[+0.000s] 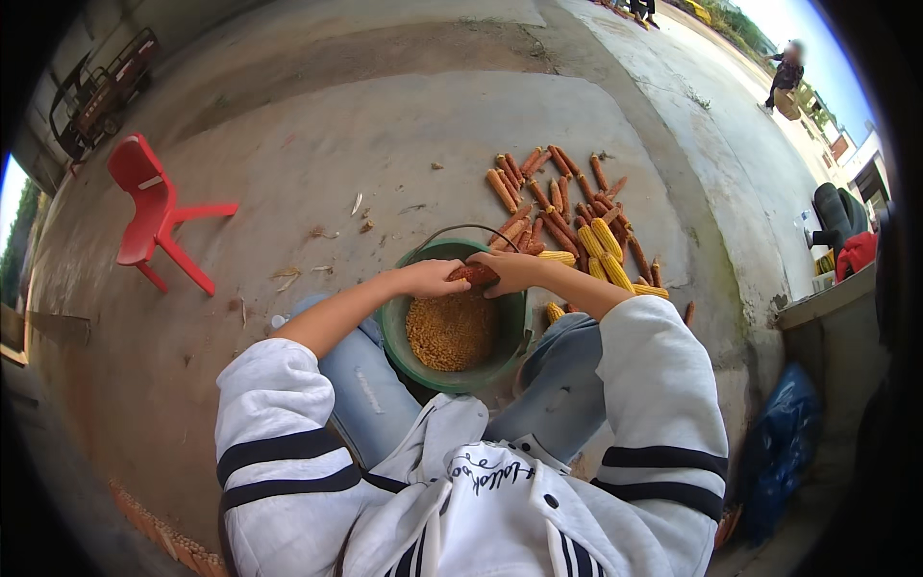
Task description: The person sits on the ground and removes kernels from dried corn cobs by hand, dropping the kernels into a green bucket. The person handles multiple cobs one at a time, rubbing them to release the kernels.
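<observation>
A reddish corn cob (476,274), mostly bare of kernels, is held level over a green bucket (393,317) between my knees. My left hand (436,278) grips its left end, with a few yellow kernels near the thumb. Around its right end close the fingers of my right hand (508,270). Loose corn kernels (447,332) cover the bottom of the bucket. The bucket's wire handle (461,226) leans toward the far side. Just past my right forearm lie several full yellow ears of corn (604,249).
Many stripped red cobs (559,195) are strewn on the concrete floor beyond the bucket. A red plastic chair (148,209) stands at left, a three-wheeled cart (101,101) behind it. At right are a blue plastic bag (782,447) and a ledge (829,303). A person (786,79) stands far off.
</observation>
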`<action>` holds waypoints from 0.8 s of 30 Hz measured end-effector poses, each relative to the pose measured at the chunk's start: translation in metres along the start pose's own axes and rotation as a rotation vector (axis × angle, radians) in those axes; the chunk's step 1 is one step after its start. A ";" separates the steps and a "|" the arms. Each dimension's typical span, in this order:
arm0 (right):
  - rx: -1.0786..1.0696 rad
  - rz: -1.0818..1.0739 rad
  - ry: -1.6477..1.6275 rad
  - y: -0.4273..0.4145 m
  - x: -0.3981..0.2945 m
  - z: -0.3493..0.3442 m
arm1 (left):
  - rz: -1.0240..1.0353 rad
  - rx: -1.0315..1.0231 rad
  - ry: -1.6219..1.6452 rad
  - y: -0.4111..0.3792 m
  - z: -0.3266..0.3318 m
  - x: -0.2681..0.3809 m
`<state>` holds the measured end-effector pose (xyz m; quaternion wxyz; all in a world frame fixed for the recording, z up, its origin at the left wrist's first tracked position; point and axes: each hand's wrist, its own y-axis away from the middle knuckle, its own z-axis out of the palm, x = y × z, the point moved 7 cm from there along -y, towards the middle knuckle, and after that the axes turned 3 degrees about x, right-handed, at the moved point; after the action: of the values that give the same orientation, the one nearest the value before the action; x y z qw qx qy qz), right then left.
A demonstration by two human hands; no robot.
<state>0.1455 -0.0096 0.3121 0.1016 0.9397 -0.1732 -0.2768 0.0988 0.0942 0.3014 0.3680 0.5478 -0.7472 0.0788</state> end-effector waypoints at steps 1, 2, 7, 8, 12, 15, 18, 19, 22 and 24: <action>-0.016 -0.002 -0.056 -0.005 -0.011 0.003 | -0.010 -0.044 -0.029 -0.002 0.005 0.000; 0.029 0.002 -0.104 -0.017 0.003 0.019 | 0.012 -0.078 -0.074 -0.010 0.011 -0.001; -0.137 0.199 0.099 -0.046 0.011 0.035 | 0.096 -0.146 0.077 -0.016 0.021 0.000; -0.165 0.186 0.119 -0.047 0.015 0.036 | 0.094 -0.167 0.088 -0.020 0.022 0.001; -0.136 0.200 0.144 -0.059 0.016 0.037 | -0.008 -0.186 -0.011 -0.020 0.014 -0.008; -0.113 0.229 0.137 -0.060 0.017 0.029 | -0.088 -0.169 -0.105 -0.029 0.015 -0.024; -0.143 0.223 0.164 -0.065 0.019 0.028 | -0.060 -0.112 -0.005 -0.033 0.017 -0.031; -0.128 0.230 0.163 -0.066 0.021 0.027 | -0.058 -0.094 0.020 -0.034 0.017 -0.033; -0.093 0.253 0.153 -0.068 0.024 0.024 | -0.079 -0.012 -0.046 -0.035 0.011 -0.033; -0.087 0.265 0.139 -0.070 0.024 0.023 | -0.137 0.017 -0.089 -0.033 0.007 -0.029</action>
<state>0.1707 0.0437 0.2613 0.1895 0.9204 -0.2759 -0.2022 0.1284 0.0998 0.2682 0.3344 0.6038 -0.7227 0.0354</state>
